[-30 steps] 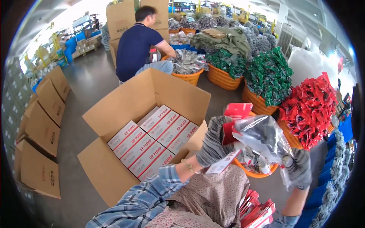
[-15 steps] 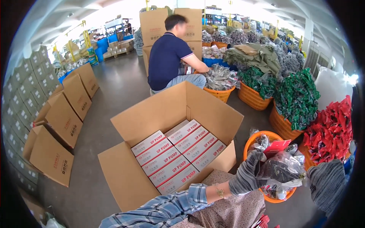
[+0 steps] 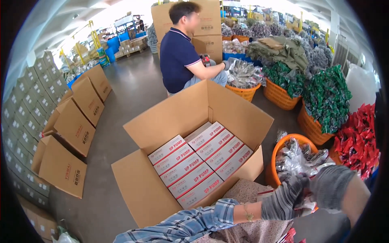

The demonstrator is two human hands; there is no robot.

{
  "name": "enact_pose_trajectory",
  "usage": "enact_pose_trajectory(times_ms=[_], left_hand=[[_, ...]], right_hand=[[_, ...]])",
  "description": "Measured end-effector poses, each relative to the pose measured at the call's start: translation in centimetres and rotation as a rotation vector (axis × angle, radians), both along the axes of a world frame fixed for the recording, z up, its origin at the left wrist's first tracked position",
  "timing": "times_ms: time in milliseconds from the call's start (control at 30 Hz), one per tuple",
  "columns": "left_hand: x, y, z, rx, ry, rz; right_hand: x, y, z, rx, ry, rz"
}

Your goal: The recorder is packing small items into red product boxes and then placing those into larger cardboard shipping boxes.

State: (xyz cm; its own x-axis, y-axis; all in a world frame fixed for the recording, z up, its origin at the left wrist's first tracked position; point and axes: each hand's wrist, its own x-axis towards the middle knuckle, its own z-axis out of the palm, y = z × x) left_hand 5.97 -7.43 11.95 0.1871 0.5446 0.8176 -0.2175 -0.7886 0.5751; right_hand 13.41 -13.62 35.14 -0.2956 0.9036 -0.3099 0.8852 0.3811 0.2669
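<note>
My left hand (image 3: 285,199), in a grey striped knit glove, is closed on a clear plastic bag (image 3: 311,206) whose lower part shows below its fingers. My right hand (image 3: 333,187), gloved the same way, meets it from the right with bent fingers at the same bag; its fingertips are mostly hidden. A red-and-white edge of something flat (image 3: 264,195) shows beside the left glove, over my lap. Just beyond both hands stands an orange basket (image 3: 276,157) of clear-bagged parts. Left of them is an open cardboard carton (image 3: 139,190) with rows of white-and-red boxes (image 3: 192,168).
Ahead, a seated co-worker (image 3: 178,60) handles a small dark and red item beside an orange basket (image 3: 245,94). Baskets heaped with green bags (image 3: 328,99) and red bags (image 3: 358,139) line the right. Folded cartons (image 3: 67,168) and stacked boxes (image 3: 24,105) stand along the left.
My left hand has drawn the bag from over the basket toward my lap, and my right hand has come in to meet it. The co-worker's hands have risen from their basket.
</note>
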Motion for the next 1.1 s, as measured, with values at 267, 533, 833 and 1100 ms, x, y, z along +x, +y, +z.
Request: enact_pose_trajectory(times_ms=[267,533,833,1100], left_hand=[[-1.5,1.1,-1.2,-0.137,-0.232,-0.081],[-1.6,0.2,-1.5,-0.304,-0.174,-0.299],[-3.1,0.9,-0.3,-0.281,-0.285,-0.377],[-2.0,0.7,-2.6,-0.349,-0.245,-0.486]], right_hand=[[-2.3,2.1,0.2,-0.041,0.034,0.013],[0.6,3.3,-5.4,-0.056,0.126,0.283],[2.1,1.8,-6.5,0.192,0.211,0.359],[1.5,4.9,-8.7,0.084,0.155,0.271]])
